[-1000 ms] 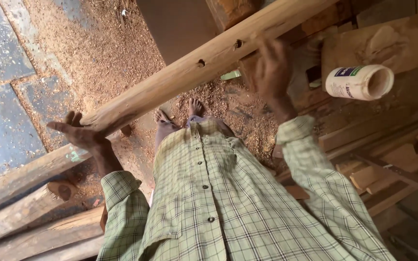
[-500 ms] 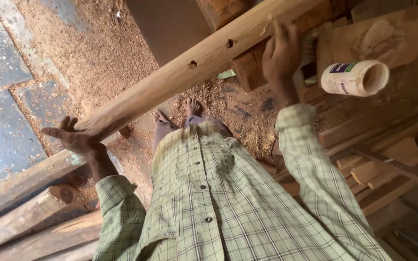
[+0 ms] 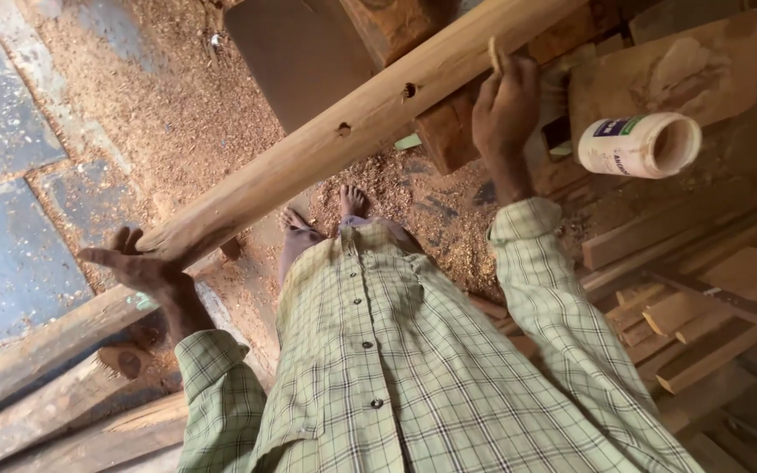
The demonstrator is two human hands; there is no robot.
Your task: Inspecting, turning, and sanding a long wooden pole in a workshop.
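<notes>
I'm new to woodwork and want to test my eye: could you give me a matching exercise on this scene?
Things:
1. left hand
2. right hand
3. white jar
4. sawdust

Places or states:
A. lying on its side, mouth open
B. spread over the floor
C. at the long beam's lower end
D. pinching a small peg at the beam's upper part

Pairs: 1-C, 2-D, 3-A, 4-B
</notes>
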